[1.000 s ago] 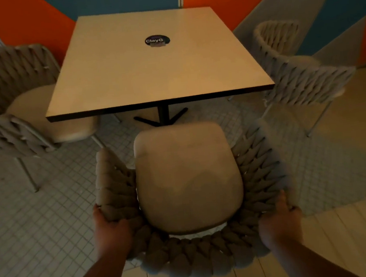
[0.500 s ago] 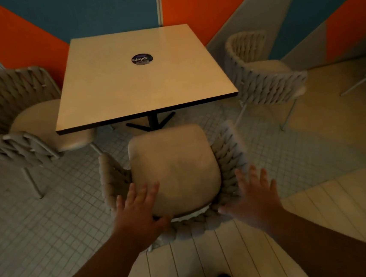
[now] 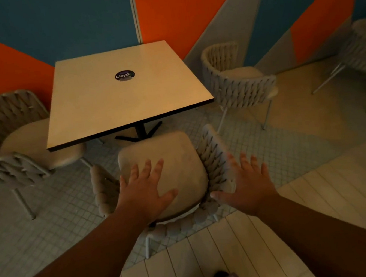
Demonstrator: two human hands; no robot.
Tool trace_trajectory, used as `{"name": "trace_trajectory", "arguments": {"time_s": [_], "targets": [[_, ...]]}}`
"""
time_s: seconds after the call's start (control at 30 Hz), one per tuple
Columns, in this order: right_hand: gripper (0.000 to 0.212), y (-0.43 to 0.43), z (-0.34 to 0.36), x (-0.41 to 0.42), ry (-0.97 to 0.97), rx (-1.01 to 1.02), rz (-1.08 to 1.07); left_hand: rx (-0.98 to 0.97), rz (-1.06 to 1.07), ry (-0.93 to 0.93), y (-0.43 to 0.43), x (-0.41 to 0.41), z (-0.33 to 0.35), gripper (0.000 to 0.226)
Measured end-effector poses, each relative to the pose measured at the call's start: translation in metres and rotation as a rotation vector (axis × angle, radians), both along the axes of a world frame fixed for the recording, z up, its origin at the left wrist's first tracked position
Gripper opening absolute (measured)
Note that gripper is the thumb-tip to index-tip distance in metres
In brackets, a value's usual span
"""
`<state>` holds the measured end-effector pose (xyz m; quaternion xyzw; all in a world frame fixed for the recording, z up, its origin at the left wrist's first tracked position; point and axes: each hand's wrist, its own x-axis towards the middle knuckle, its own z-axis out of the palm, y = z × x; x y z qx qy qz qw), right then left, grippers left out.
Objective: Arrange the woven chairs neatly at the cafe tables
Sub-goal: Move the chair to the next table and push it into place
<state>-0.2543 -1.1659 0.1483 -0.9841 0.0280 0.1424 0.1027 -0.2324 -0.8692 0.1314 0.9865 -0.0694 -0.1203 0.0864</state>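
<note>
Right below the camera: a woven chair [image 3: 213, 157] with a soft tan seat cushion [image 3: 168, 159], facing the square tabletop [image 3: 115, 100]. Front of the seat near the tabletop's close edge, not tucked under it. Chair turned a little, with its back toward the bottom of the view and one thin metal leg [image 3: 147, 245] showing near the pale floor boards [image 3: 233, 256].

Above the chair, two bare hands, both flat and wide open. Left hand [image 3: 143, 191] spread out over the seat cushion, fingers [image 3: 146, 168] apart, holding nothing. Right hand [image 3: 248, 184] spread out just beside the woven right arm of the chair, thumb close to the weave, holding nothing too. Cannot tell if either hand touches the chair.

On the tabletop, only a small dark round sticker [image 3: 124, 75] with white letters. Under it, a black post and cross foot [image 3: 140, 132] on small grey floor tiles [image 3: 51, 218].

To the left of the tabletop, a second woven chair [image 3: 5, 137], its seat partly under the tabletop's corner. To the right, a third woven chair [image 3: 237, 81], standing a bit away from the tabletop with its back turned out. Far right, part of one more chair [image 3: 363, 49], blurry, well apart from the rest.

Behind everything, a wall [image 3: 187, 10] painted in big orange, blue and grey shapes.
</note>
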Motion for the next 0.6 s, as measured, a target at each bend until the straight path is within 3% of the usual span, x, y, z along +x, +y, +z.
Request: {"name": "trace_trajectory", "arguments": {"time_s": [0.27, 0.47, 0.6], "targets": [[0.140, -0.054, 0.004, -0.038, 0.005, 0.072, -0.168, -0.023, -0.190, 0.068, -0.052, 0.014, -0.014, 0.098], [0.136, -0.157, 0.025, -0.044, -0.068, 0.067, -0.249, -0.086, -0.238, 0.007, -0.159, 0.045, 0.010, 0.105], [0.137, -0.235, 0.036, -0.028, -0.104, 0.086, -0.228, -0.089, -0.259, -0.038, -0.234, 0.068, 0.029, 0.097]]}}
